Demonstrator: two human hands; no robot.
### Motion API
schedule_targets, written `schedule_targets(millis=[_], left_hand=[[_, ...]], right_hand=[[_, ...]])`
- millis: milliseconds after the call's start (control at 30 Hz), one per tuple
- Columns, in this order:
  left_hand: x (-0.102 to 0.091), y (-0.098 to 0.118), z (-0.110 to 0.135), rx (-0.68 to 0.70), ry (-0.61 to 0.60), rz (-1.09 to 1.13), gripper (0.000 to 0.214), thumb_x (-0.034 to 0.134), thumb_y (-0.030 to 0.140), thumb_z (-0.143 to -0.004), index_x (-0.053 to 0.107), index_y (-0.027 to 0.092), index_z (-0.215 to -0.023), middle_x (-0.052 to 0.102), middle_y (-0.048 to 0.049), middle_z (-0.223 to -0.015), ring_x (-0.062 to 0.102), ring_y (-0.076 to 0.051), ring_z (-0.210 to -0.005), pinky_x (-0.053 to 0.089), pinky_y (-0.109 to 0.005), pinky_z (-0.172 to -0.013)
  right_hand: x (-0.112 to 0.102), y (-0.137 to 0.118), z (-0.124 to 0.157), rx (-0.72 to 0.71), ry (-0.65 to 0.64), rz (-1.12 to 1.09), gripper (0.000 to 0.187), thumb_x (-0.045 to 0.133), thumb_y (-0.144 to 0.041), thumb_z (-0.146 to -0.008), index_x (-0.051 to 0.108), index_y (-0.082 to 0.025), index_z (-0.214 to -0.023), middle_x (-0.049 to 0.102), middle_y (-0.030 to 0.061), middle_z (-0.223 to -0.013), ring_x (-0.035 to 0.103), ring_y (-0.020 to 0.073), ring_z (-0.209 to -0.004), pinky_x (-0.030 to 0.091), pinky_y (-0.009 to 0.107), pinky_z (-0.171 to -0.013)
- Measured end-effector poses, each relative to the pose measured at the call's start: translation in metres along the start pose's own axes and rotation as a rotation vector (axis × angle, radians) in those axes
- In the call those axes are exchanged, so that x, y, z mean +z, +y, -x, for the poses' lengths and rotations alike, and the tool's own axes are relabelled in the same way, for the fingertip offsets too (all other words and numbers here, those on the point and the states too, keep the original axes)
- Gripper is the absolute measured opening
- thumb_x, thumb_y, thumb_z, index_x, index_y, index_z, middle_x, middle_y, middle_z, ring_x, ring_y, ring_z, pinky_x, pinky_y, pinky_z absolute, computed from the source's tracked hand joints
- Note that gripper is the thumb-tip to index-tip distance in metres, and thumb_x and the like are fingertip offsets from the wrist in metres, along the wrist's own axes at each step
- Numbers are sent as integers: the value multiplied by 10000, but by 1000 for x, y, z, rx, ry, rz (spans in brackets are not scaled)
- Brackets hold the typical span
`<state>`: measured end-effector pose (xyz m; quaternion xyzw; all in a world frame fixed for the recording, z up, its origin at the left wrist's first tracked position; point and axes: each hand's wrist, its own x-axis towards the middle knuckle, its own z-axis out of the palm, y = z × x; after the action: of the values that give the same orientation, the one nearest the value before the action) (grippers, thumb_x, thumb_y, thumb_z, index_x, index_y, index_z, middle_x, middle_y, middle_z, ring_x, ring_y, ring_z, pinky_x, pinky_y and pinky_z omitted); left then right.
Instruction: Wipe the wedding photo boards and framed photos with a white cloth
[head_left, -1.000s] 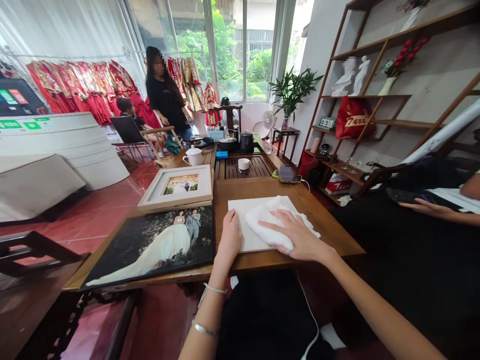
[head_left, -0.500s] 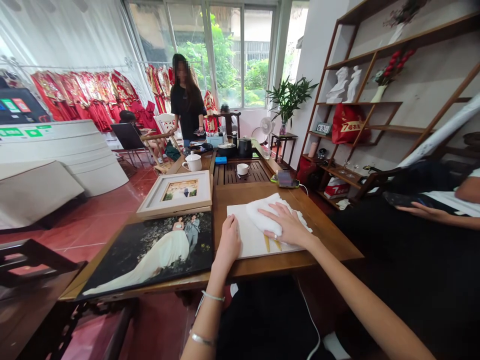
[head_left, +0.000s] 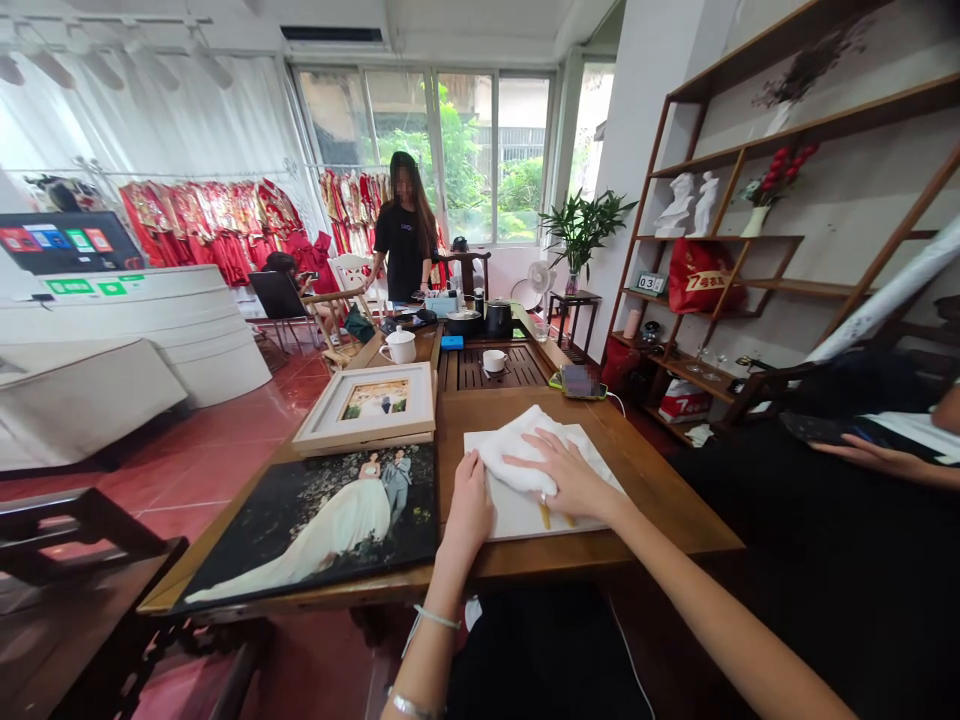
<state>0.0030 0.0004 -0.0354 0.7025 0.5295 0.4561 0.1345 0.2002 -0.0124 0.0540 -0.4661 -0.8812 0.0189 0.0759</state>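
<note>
A white board [head_left: 510,518] lies flat on the wooden table near its front edge. My left hand [head_left: 471,502] is closed on the board's left edge, fingers together along the rim. Bunched on top of the board is a white cloth [head_left: 504,455]. My right hand [head_left: 566,475] lies over the cloth with its fingers spread, pressing it down; a ring shows on one finger. Yellow shapes [head_left: 545,516] on the board peek out below my right hand, their upper parts hidden.
Left of the board lie a large couple's photo print [head_left: 330,520] and a framed photo [head_left: 367,402]. Farther back are a lidded white cup [head_left: 400,346], a small cup [head_left: 493,361] and a phone [head_left: 581,381]. A person [head_left: 403,230] stands beyond; another's hand [head_left: 874,458] is at right.
The whole view has tilted up and shifted. My right hand and the cloth have moved left over the board, closer to my left hand, which stays on the edge.
</note>
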Motion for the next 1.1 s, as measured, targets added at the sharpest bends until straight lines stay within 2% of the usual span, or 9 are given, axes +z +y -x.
schedule_targets(millis=[167,300,367,467,633,733,867,1000,1100], left_hand=[[-1,2,1,-26,-11,-23,508,409,17,-791,575,118,-1259,523,-204,-1386,440,-295,-1356,339,-508,-1147],[-1,1,1,-20,0,-22,548,416,-6,-754,575,136,-1259,538,-197,-1368,458,-290,-1340,357,-498,-1137],[-1,0,0,-13,9,-16,555,416,-19,-736,591,150,-1234,561,-182,-1341,476,-281,-1325,371,-480,-1132],[-2,0,0,3,10,-13,574,416,-36,-718,591,163,-1228,570,-169,-1327,487,-276,-1313,380,-477,-1128],[-5,4,-1,-21,-30,-46,574,386,-51,-723,582,116,-1236,537,-209,-1356,474,-300,-1323,348,-516,-1142],[-6,7,-2,-44,-48,-51,559,377,-44,-734,578,69,-1243,519,-245,-1366,463,-317,-1332,334,-523,-1147],[-6,9,-2,-20,-28,-21,542,371,-20,-770,577,83,-1260,529,-231,-1366,463,-303,-1335,335,-520,-1145],[-5,6,0,-7,-26,-29,479,385,18,-813,594,96,-1237,538,-217,-1364,457,-294,-1342,341,-507,-1146],[-6,4,1,-23,-44,-39,510,417,15,-790,568,103,-1269,506,-215,-1403,443,-299,-1354,332,-509,-1151]], right_hand=[[-2,-12,48,-67,-3,-29,813,624,-167,-701,405,-434,-1437,317,74,-1557,194,363,-1440,229,653,-1079],[2,-3,61,-83,0,-70,777,575,-181,-762,355,-441,-1461,260,20,-1591,170,321,-1458,224,623,-1106],[6,6,53,-50,32,-65,743,541,-215,-814,306,-427,-1486,239,15,-1600,166,316,-1460,227,622,-1108],[11,15,25,53,81,-18,713,513,-271,-857,254,-401,-1509,226,33,-1604,174,334,-1454,238,640,-1091],[7,9,-21,133,12,-13,693,527,-300,-848,297,-420,-1490,191,20,-1614,136,394,-1450,230,699,-1049],[4,1,-30,130,-32,-38,699,537,-280,-822,334,-428,-1474,220,1,-1606,116,422,-1445,196,743,-1028],[3,-9,-11,41,-35,-50,763,546,-214,-768,342,-431,-1470,224,-15,-1604,99,412,-1448,186,736,-1040],[4,-21,29,-8,6,-62,818,553,-178,-719,348,-442,-1465,242,-34,-1597,99,397,-1451,163,729,-1054],[4,-28,54,-29,28,-80,865,560,-144,-672,361,-468,-1449,258,-63,-1588,107,374,-1457,150,704,-1076]])
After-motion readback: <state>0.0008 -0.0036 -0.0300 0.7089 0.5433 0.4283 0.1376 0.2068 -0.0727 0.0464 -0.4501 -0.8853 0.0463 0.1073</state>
